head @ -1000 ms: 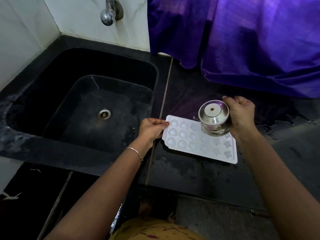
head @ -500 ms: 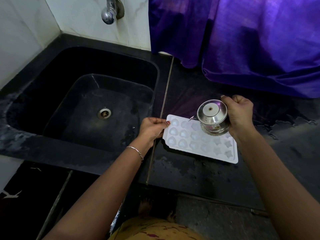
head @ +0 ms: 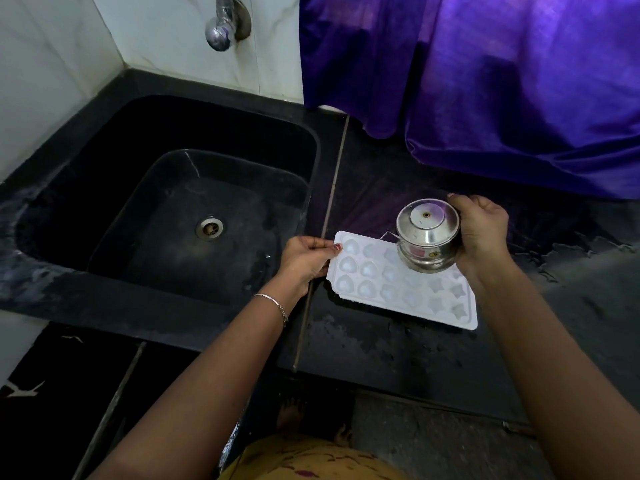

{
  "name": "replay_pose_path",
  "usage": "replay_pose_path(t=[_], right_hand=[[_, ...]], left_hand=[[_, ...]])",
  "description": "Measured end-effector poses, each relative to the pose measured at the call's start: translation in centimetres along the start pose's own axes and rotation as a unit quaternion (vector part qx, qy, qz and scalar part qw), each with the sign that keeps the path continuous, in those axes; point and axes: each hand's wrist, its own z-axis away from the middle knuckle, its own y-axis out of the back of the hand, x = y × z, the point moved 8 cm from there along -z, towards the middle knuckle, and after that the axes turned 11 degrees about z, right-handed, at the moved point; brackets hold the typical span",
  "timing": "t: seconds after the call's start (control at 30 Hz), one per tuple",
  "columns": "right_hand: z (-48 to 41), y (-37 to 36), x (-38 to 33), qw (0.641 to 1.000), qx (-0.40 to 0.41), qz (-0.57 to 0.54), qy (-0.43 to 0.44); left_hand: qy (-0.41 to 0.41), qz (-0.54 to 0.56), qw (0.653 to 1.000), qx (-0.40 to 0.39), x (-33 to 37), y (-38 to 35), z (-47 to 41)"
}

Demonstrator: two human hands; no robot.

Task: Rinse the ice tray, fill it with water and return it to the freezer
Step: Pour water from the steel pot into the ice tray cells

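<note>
A white ice tray (head: 408,299) with heart and star moulds lies flat on the black counter, right of the sink. My left hand (head: 306,259) grips its left edge between thumb and fingers. My right hand (head: 479,228) holds a small steel pot (head: 427,235) tipped sideways over the tray's far side, its base facing me. A thin thread of water runs from the pot's rim toward the upper moulds. The pot hides part of the tray's top rows.
A black sink (head: 173,209) with a steel drain (head: 209,227) sits at left, under a chrome tap (head: 221,27) on the white tiled wall. A purple cloth (head: 485,81) hangs over the counter's back right. The counter (head: 398,355) around the tray is wet.
The steel pot has crept slightly left over the tray while staying tipped. My left hand keeps its hold on the tray's edge.
</note>
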Motion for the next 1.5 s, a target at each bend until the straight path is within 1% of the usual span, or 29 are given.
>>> replay_pose_path(t=[0.1,0.2,0.37,0.67,1.2,1.5], right_hand=[[0.2,-0.5,0.1,1.000,-0.007,-0.023,-0.013],[0.4,-1.2,-0.3,1.000,-0.012,-0.021,-0.012],[0.6,-2.3,-1.3,0.999,-0.015,0.006,0.029],[1.0,-2.7,-1.8,0.996,-0.016,0.055,0.068],[1.2,-2.9,-2.0,0.993,-0.014,0.091,0.078],[1.1,-3.1,-1.9,0.995,-0.010,0.071,0.067]], left_hand=[[0.002,0.000,1.000,-0.001,0.1,-0.1,0.0],[0.002,-0.003,1.000,-0.001,0.1,-0.1,0.0],[0.004,-0.004,1.000,-0.003,0.1,-0.1,0.2],[-0.001,-0.009,1.000,-0.001,0.2,0.0,0.3],[-0.001,-0.015,1.000,0.005,0.2,0.0,0.5],[0.001,-0.016,1.000,0.007,0.2,0.0,0.5]])
